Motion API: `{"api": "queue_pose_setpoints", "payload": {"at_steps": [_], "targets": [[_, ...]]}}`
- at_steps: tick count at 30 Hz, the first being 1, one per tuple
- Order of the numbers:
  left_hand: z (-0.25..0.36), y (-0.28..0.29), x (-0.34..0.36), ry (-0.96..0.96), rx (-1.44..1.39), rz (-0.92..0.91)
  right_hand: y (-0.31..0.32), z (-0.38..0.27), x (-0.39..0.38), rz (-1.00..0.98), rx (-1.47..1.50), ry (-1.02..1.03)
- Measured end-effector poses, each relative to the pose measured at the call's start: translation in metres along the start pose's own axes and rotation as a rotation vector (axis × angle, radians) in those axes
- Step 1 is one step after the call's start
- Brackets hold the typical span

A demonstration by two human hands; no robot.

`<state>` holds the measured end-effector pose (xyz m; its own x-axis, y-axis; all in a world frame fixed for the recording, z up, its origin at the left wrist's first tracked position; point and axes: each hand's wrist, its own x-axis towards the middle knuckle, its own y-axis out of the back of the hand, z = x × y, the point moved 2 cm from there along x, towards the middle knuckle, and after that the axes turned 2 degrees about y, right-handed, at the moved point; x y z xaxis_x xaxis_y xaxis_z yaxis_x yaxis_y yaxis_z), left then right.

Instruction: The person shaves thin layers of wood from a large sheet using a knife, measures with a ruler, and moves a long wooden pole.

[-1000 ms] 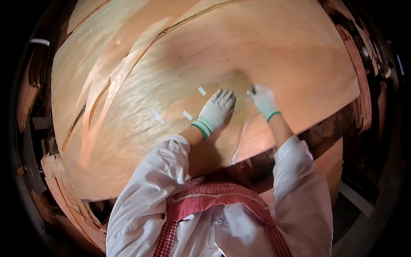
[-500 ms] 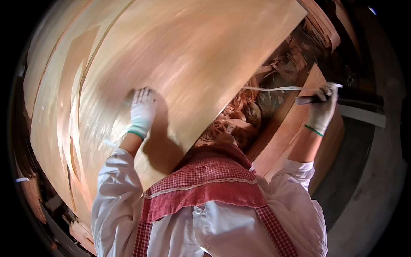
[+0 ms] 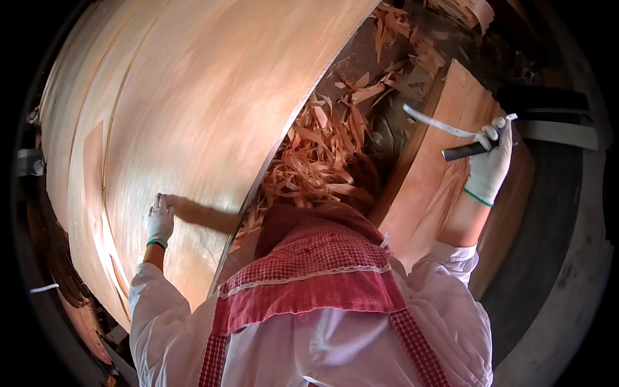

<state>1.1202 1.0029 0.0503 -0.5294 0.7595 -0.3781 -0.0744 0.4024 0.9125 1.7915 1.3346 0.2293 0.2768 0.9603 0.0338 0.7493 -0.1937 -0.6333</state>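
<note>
My left hand (image 3: 160,222), in a white glove with a green cuff, rests by its fingertips on a broad pale wood veneer sheet (image 3: 200,109). Its fingers are stretched out, a little bent, with nothing seen in them, and a shadow falls to its right. On the other side, my right hand (image 3: 488,161), gloved alike, is closed round a dark-handled tool (image 3: 461,152) whose working end cannot be made out. A narrow white strip (image 3: 438,122) is held in the same fingers, its free end curving left above a reddish wood board (image 3: 432,193).
Curled wood shavings (image 3: 316,151) heap between the sheet and the board. Long narrow veneer strips (image 3: 93,168) lie along the sheet's left side. A wide pale band (image 3: 558,133) and a dark surface (image 3: 538,238) are at the right. More scraps (image 3: 461,11) lie at the far right.
The veneer sheet has shifted left, uncovering more of the shavings. My left hand has moved left and nearer to me. The right hand keeps its hold, and the white strip's free end has risen.
</note>
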Motion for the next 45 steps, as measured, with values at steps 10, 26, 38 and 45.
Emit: {"api": "queue_pose_setpoints", "payload": {"at_steps": [10, 26, 38, 45], "targets": [[-0.017, -0.032, -0.009, -0.129, -0.171, 0.122, -0.068, 0.054, 0.092, -0.12, 0.049, -0.084], [0.001, -0.011, -0.001, -0.053, -0.366, 0.134, -0.099, 0.027, 0.146, 0.018, -0.231, 0.22], [0.042, 0.011, 0.003, 0.155, -0.269, 0.298, -0.169, 0.111, 0.243, -0.215, -0.173, -0.074], [0.272, 0.087, 0.072, 0.35, -0.521, 0.467, -0.174, 0.109, 0.346, -0.343, -0.379, 0.031]]}}
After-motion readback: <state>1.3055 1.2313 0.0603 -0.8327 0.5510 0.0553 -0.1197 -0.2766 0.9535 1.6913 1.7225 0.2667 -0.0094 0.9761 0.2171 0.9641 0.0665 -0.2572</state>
